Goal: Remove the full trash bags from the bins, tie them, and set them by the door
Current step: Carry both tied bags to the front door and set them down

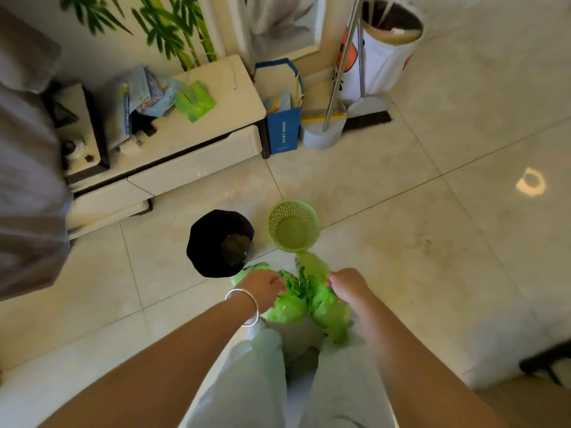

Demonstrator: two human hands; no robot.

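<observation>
A bright green trash bag (293,304) hangs in front of my legs, out of its bin. My left hand (262,287), with a silver bangle on the wrist, grips the bag's left edge. My right hand (347,287) grips the right edge, and a strip of the bag sticks up past it. On the floor just beyond stands a green mesh bin (293,225) with no bag in it. To its left is a second bin (220,244) lined with a black bag that holds some trash.
A white low cabinet (191,143) with clutter on top runs along the left wall. A blue paper bag (282,118), a broom and dustpan (333,118) and a white fabric hamper (386,50) stand at the back. Grey fabric (27,180) hangs at far left. Tiled floor lies to the right.
</observation>
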